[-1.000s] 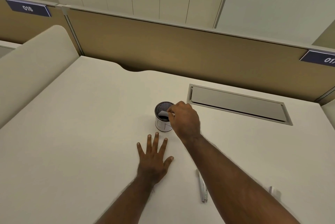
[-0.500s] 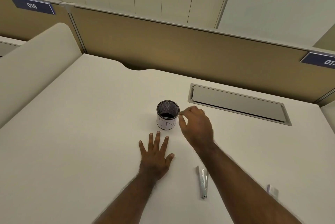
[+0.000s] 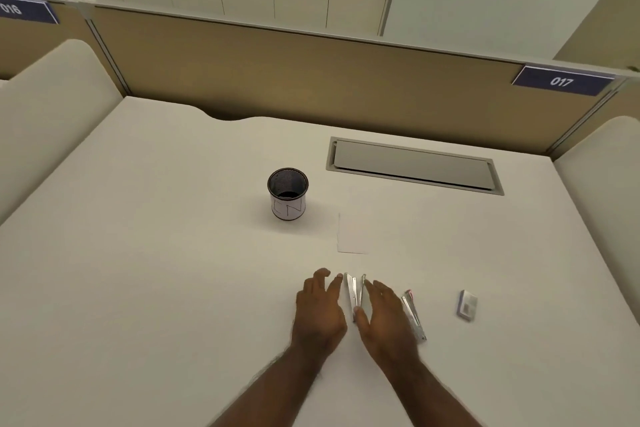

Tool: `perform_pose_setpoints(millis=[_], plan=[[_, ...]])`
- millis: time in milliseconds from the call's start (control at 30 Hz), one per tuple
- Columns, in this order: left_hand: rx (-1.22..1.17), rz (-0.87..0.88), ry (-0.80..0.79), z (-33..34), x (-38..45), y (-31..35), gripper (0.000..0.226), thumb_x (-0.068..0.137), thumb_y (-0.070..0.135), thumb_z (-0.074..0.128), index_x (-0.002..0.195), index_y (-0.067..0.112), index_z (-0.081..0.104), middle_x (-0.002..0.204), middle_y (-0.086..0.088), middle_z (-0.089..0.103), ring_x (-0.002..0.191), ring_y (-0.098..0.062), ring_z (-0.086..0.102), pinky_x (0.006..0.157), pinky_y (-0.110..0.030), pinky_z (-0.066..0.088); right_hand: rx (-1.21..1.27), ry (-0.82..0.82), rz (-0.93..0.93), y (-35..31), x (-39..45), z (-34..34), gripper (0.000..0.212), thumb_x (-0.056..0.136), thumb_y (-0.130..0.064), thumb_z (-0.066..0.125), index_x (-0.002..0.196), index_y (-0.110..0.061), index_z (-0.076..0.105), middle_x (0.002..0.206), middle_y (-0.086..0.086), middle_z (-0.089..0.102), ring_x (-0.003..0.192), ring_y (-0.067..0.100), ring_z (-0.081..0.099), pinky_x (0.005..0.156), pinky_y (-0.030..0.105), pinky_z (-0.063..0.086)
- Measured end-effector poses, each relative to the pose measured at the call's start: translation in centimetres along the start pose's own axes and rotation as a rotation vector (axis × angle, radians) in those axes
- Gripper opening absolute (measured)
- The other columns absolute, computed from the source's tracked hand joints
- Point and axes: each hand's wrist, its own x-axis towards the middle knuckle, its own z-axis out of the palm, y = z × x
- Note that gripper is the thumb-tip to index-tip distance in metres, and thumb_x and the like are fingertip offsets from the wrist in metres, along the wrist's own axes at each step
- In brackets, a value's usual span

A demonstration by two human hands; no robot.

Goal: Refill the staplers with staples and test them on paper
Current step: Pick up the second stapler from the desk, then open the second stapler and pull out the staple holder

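Observation:
A silver stapler (image 3: 354, 293) lies on the white desk, hinged open in a narrow V, between my two hands. My right hand (image 3: 384, 319) rests against its right arm, with the thumb pressed on the hinge end. My left hand (image 3: 320, 309) lies just left of it, fingers apart, the index fingertip beside the left arm. A second silver stapler (image 3: 414, 319) lies to the right, partly hidden by my right hand. A small staple box (image 3: 467, 303) sits further right. A white sheet of paper (image 3: 353, 234) lies flat beyond the hands.
A black mesh pen cup (image 3: 288, 193) with a white label stands left of the paper. A grey cable hatch (image 3: 412, 163) is set into the desk (image 3: 156, 253) at the back right. Tan partition panels (image 3: 311, 73) close off the desk behind and on both sides.
My right hand left the pen cup and came back to the stapler. My left hand lifted off the desk and moved right beside it. The paper now lies on the desk.

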Motion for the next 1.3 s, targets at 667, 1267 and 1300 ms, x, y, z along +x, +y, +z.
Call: perform_pose_setpoints(millis=[667, 1267, 1300], plan=[[-0.808, -0.501, -0.151, 0.3, 3.3, 4.6, 0.03, 0.073, -0.001, 0.041, 0.086, 0.004, 0.068, 0.078, -0.016, 0.07, 0.063, -0.026, 0.063, 0.06, -0.04, 0.057, 0.639, -0.006, 0.362, 0.5, 2.8, -0.1, 0.021, 0.082, -0.02, 0.066, 0.102, -0.014, 0.063, 0.083, -0.01, 0.065, 0.075, 0.004, 0.061, 0.06, 0.016, 0.044], [-1.204, -0.401, -0.378, -2.0, 3.0, 1.9, 0.02, 0.098, 0.021, 0.056, 0.117, 0.018, 0.062, 0.106, -0.007, 0.073, 0.089, -0.021, 0.072, 0.074, -0.034, 0.059, 0.632, -0.034, 0.089, 1.5, 3.0, -2.7, 0.009, 0.082, -0.038, 0.07, 0.083, -0.031, 0.065, 0.08, -0.011, 0.069, 0.074, 0.01, 0.067, 0.065, 0.031, 0.057], [-1.205, -0.387, -0.396, -2.2, 3.0, 1.8, 0.02, 0.098, 0.021, 0.056, 0.116, 0.016, 0.062, 0.105, -0.007, 0.072, 0.09, -0.021, 0.072, 0.076, -0.036, 0.059, 0.642, -0.047, 0.082, 1.5, 2.9, -2.9, 0.01, 0.081, -0.04, 0.07, 0.082, -0.032, 0.065, 0.081, -0.011, 0.069, 0.072, 0.011, 0.067, 0.063, 0.034, 0.058]])
